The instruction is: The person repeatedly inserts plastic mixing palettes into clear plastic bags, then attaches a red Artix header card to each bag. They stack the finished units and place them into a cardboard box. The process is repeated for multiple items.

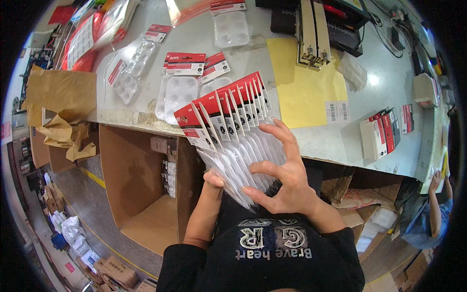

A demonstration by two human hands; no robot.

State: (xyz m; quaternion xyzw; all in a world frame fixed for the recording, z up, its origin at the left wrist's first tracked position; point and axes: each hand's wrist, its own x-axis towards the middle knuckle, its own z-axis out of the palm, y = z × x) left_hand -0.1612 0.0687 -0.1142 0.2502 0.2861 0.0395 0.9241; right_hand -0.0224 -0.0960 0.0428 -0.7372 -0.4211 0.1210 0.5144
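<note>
Between my two hands I hold a fanned stack of bagged white plastic paint palettes (pixel 243 160), tilted over the table's near edge. Their red and white header cards spread apart along the top. My left hand (pixel 212 182) grips the stack low on its left side; most of its fingers are hidden behind the bags. On the right side, my right hand (pixel 284 170) clasps the stack with fingers bent, one fingertip up by the cards and the thumb lower down. Just beyond the stack, more bagged palettes (pixel 181 93) lie on the white table (pixel 253 56).
A yellow sheet (pixel 301 92) lies under a metal-barred bag sealer (pixel 313 36). Stacked header cards (pixel 380 134) stand at the table's right. Below the near edge is an open cardboard box (pixel 138 194); brown paper (pixel 63 95) hangs at left. Another person's arm (pixel 434 204) shows far right.
</note>
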